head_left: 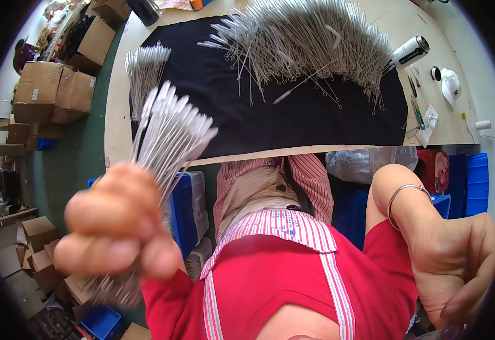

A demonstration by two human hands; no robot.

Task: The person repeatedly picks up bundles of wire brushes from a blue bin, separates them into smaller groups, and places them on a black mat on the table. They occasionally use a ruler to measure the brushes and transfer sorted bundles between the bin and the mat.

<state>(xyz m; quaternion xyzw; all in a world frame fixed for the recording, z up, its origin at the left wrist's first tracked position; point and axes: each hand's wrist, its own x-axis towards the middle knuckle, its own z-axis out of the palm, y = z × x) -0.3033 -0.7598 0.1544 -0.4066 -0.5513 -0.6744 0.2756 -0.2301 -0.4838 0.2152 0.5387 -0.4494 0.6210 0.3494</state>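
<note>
The left hand (117, 226) is raised close to the camera, its grip curled tight into a fist around a thick bundle of thin, stiff white bristle brushes on wire stems (165, 141). The brush ends fan out above the fist and reach to the near left corner of the black cloth mat (292, 122); the blurred wire ends stick out below the fingers.

The right hand (457, 266) hangs low, well to the right of the mat and nearer the person, with a thin metal bangle (406, 195) around the wrist. Its grip is loosely half curled, and whether it holds anything cannot be told, since the fingertips run to the picture's rim.

The mat is soft, matte and rectangular, and it covers most of the pale table (117, 107). On its far half lies a big loose heap of the same wiry brushes (309, 45), crossed every way, their looped ends pointing toward the person. At its far left corner lies a smaller, tidier bunch (145, 71). Just right of the mat stands a white cylindrical bottle with a black cap (409, 52), lying tilted.
</note>
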